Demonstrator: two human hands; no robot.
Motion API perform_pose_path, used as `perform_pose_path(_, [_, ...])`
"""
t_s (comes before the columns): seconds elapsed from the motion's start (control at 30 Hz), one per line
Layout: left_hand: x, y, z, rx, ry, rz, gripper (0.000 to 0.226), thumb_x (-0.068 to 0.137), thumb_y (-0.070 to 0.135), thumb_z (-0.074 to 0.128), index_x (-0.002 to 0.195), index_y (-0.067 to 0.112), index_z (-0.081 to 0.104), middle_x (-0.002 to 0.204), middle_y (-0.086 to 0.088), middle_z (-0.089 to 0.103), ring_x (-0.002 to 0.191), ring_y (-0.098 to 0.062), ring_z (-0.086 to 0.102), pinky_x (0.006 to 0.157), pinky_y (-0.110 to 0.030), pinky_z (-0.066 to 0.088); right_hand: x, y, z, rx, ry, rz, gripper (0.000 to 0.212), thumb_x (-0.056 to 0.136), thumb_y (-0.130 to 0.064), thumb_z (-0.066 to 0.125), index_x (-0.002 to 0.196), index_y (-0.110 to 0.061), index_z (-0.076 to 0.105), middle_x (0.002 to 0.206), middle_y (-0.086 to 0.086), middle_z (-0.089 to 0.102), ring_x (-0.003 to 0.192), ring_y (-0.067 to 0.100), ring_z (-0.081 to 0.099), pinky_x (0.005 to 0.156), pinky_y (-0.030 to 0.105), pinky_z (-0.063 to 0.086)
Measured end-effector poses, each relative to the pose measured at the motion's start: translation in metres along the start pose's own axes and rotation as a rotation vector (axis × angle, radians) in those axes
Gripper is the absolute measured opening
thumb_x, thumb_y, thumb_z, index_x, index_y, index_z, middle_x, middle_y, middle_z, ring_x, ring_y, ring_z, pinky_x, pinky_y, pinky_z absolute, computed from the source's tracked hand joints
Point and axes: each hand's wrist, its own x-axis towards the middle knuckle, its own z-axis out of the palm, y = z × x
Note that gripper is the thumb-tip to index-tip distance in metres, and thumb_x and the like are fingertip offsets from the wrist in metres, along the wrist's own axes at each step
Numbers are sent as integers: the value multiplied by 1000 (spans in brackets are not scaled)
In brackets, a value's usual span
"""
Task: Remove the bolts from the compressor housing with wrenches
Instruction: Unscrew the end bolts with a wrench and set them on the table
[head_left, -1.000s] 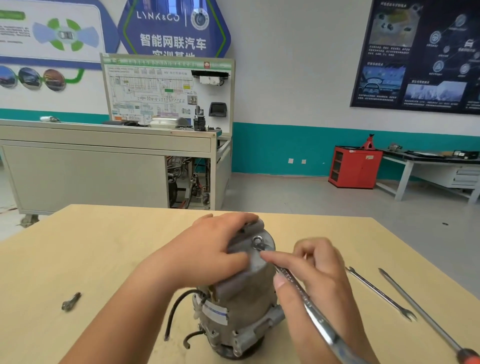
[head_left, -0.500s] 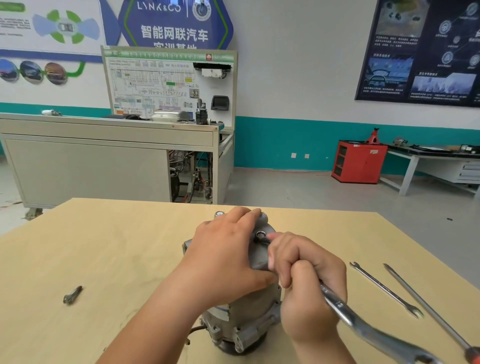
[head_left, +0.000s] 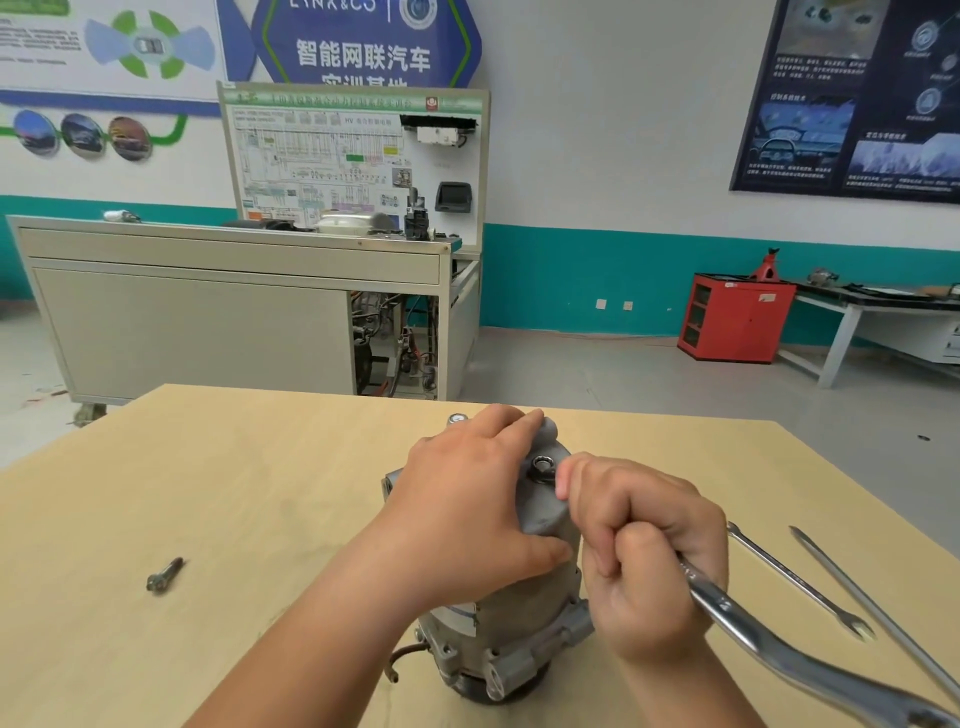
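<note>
Your left hand (head_left: 467, 525) lay spread over the top of the compressor housing (head_left: 519, 613), which stood upright near the middle of the desk (head_left: 234, 493). Your right hand (head_left: 644, 566) had its fingers closed around a wrench (head_left: 769, 644), its ring end on a bolt (head_left: 544, 462) atop the housing. One loose bolt (head_left: 164, 574) lay well to the left (two more tools (head_left: 810, 587) rested on the right).
</note>
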Motion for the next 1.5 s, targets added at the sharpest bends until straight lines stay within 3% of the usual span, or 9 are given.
perform_pose_path(0.27, [1, -10, -7, -52, -48, 62, 96, 70, 52, 74, 150, 30, 26, 146, 17, 33, 128, -7, 37, 105, -24, 31, 14, 5, -26, 414, 70, 164, 21, 57, -8, 44, 49, -21, 31, 44, -5, 25, 42, 12, 23, 55, 22, 35])
perform_pose_path(0.43, [0, -16, -6, -66, -58, 86, 95, 72, 54, 73, 150, 32, 24, 145, 18, 32, 128, -4, 32, 106, -23, 28, 42, 30, -53, 757, 98, 591, 19, 56, -15, 55, 47, -23, 40, 45, -7, 23, 40, 9, 25, 57, 20, 48])
perform_pose_path(0.57, [-2, -15, -5, -60, -20, 94, 92, 72, 59, 69, 149, 35, 25, 143, 20, 33, 123, -1, 29, 99, -16, 23, 47, 50, -68, 301, 199, 875, 12, 83, -13, 45, 77, -15, 54, 69, -1, 50, 61, 12, 48, 51, 20, 44])
perform_pose_path(0.7, [-2, -11, -2, -73, 36, 62, 88, 68, 72, 39, 147, 34, 33, 141, 20, 40, 120, 2, 32, 91, -8, 20, 63, 51, -71, -35, 162, 1039, 19, 92, -30, 55, 89, -11, 57, 68, -1, 52, 40, 4, 39, 34, 14, 29])
perform_pose_path(0.87, [-5, -12, 0, -177, 104, -6, 72, 75, 60, 43, 141, 32, 45, 134, 21, 47, 113, 7, 33, 83, 5, 18, 84, 37, -55, 348, 329, 892, 28, 99, -20, 38, 74, -14, 48, 61, 1, 64, 35, 3, 37, 36, 14, 33])
perform_pose_path(1.0, [-7, -11, -1, -211, 122, -41, 59, 85, 48, 62, 139, 32, 47, 134, 20, 50, 116, 3, 41, 90, -8, 28, 84, 9, -50, 549, 516, 739, 28, 100, -22, 36, 77, -15, 50, 61, 2, 60, 33, 1, 35, 34, 10, 30])
perform_pose_path(1.17, [-6, -7, 2, -209, 177, -104, 58, 81, 46, 65, 136, 35, 51, 129, 22, 53, 117, 1, 46, 91, -12, 33, 32, -50, -34, 617, 323, 510, 9, 67, -19, 67, 69, -14, 60, 81, 8, 63, 71, 16, 66, 65, 23, 56])
perform_pose_path(1.33, [-8, 2, 9, -179, 230, -153, 59, 82, 51, 59, 138, 36, 48, 131, 23, 51, 120, -2, 44, 96, -18, 36, -5, -63, -4, 217, 272, 403, 8, 47, -24, 57, 42, -30, 56, 60, -5, 57, 59, 4, 61, 61, 17, 54])
perform_pose_path(1.5, [-11, 3, 5, -287, 220, -142, 48, 78, 43, 69, 124, 41, 56, 120, 22, 57, 113, -3, 50, 94, -23, 40, -28, -46, 1, 21, 26, 345, 14, 63, -21, 53, 66, -35, 54, 84, -14, 58, 85, 10, 60, 81, 27, 52])
